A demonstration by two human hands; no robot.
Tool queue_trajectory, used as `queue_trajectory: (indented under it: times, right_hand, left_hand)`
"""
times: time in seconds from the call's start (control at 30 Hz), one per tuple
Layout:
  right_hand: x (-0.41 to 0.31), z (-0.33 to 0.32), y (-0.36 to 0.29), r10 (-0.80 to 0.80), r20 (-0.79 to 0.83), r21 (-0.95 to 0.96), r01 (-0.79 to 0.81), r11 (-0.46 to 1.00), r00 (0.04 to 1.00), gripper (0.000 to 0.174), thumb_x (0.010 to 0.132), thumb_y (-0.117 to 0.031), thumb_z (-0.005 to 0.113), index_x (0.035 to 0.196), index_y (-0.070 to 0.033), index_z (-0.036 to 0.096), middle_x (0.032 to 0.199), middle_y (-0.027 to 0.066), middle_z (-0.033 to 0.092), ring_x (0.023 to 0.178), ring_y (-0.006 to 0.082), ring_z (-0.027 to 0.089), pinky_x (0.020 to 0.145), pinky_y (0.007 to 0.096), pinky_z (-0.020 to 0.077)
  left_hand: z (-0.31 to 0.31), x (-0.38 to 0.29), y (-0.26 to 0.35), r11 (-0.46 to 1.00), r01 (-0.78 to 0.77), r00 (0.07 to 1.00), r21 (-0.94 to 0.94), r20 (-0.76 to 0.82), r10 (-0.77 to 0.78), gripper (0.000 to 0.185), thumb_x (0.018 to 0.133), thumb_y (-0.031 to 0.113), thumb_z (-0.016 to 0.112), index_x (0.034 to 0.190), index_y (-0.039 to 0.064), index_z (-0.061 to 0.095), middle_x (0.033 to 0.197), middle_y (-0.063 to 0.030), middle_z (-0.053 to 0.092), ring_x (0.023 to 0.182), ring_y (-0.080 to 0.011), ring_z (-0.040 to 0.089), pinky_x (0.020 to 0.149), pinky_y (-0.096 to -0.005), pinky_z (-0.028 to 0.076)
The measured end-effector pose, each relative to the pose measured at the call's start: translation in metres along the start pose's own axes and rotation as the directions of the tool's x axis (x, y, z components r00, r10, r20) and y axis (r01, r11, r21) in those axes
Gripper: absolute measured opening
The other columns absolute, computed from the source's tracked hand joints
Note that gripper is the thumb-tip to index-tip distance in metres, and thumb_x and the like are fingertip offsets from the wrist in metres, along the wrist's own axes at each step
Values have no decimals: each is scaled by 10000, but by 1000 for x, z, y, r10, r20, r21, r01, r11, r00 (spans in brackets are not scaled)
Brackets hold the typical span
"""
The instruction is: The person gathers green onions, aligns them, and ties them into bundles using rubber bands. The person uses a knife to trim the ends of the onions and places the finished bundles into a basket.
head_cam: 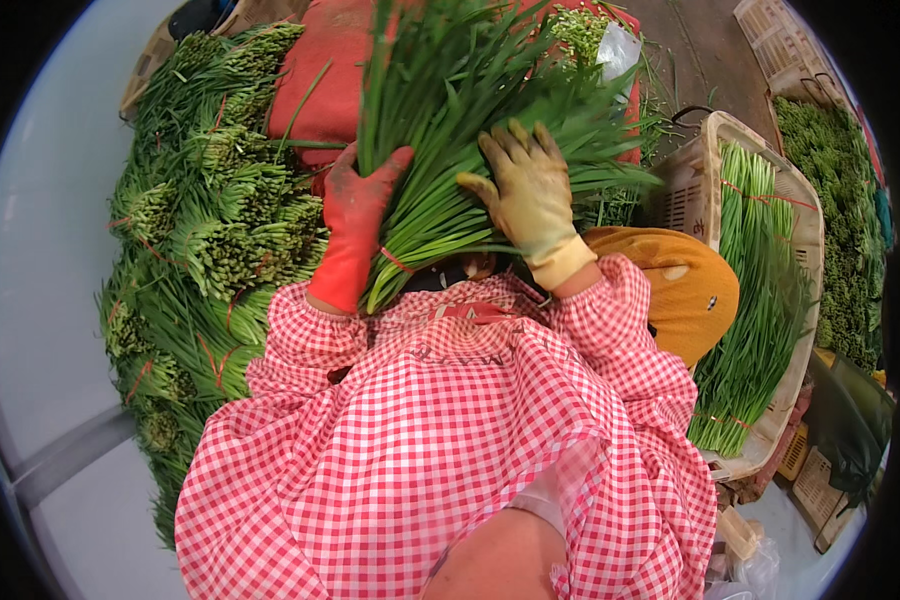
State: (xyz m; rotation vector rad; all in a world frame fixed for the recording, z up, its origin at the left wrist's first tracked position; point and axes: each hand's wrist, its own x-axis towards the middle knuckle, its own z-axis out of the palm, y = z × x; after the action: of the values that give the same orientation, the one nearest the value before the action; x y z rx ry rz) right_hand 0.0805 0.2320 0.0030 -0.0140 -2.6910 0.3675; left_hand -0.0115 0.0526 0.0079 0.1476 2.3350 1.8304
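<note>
A large bunch of green garlic chives (427, 195) lies in front of my chest, its stem ends towards me and its leaves fanned out away from me. A thin red band (396, 260) ties it near the stem ends. My left hand (360, 217), in a red rubber glove, holds the bunch's left side, leaves passing between thumb and fingers. Spread flat over the leaves on the right is my right hand (529, 195), in a stained yellowish glove, its fingers apart. The leaf tips are blurred. Beneath the bunch, a red cloth-like surface (319, 90) shows.
Tied chive bunches (225, 247) are heaped at my left. On my right stands a pale plastic crate (810, 247) of long banded chives (750, 300); an orange-brown cloth-covered knee (675, 285) is beside it. Another green pile (829, 225) lies farther right. Trimmings (577, 34) and clear plastic (619, 51) lie ahead.
</note>
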Motion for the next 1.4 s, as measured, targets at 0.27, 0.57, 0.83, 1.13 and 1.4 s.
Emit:
queue_trajectory:
  times: [0.27, 0.57, 0.83, 1.13, 1.4]
  right_hand:
    - [-49, 2, 6, 57, -16, 149, -54, 987, 998, 453, 830, -341, 634, 1148, -22, 589, 1128, 159, 620, 1065, 339, 568, 985, 443, 402]
    - [-1, 1, -1, -20, -200, 75, 36, 997, 980, 584, 811, -466, 619, 1225, -60, 555, 1276, 136, 550, 1197, 346, 492, 1052, 492, 316]
    - [-25, -7, 0, 84, -78, 175, -69, 982, 993, 563, 811, -402, 647, 1241, -52, 548, 1251, 145, 569, 1190, 322, 506, 1047, 465, 338]
    - [2, 17, -16, 20, -172, 248, 24, 969, 985, 754, 802, -358, 674, 1408, -44, 356, 1356, 170, 478, 1255, 333, 452, 1053, 414, 356]
    - [-20, 22, 5, 334, -196, 597, -158, 787, 922, 679, 819, -250, 705, 1386, -70, 379, 1227, 192, 574, 1033, 356, 612, 793, 377, 515]
  left_hand:
    - [-5, 3, -1, 997, 74, 997, 16, 6, -74, 398, 788, 233, 752, 1057, -39, 642, 929, -85, 684, 748, -131, 621, 704, -270, 487]
    - [-5, 6, -7, 997, 69, 996, 30, 48, -71, 405, 828, 302, 698, 1065, -23, 651, 952, -97, 695, 817, -143, 623, 771, -275, 470]
    - [-5, 4, -10, 1000, 22, 999, -10, -30, -22, 366, 854, 289, 673, 1047, -21, 656, 963, -84, 693, 834, -150, 617, 794, -290, 462]
    - [-3, 1, -10, 995, -59, 995, -83, -82, 52, 338, 864, 254, 666, 1031, -39, 653, 970, -98, 694, 849, -132, 609, 804, -276, 460]
    - [-1, 0, -15, 993, -94, 995, -70, -51, 90, 344, 872, 256, 650, 1042, -43, 643, 981, -115, 692, 871, -155, 620, 819, -284, 459]
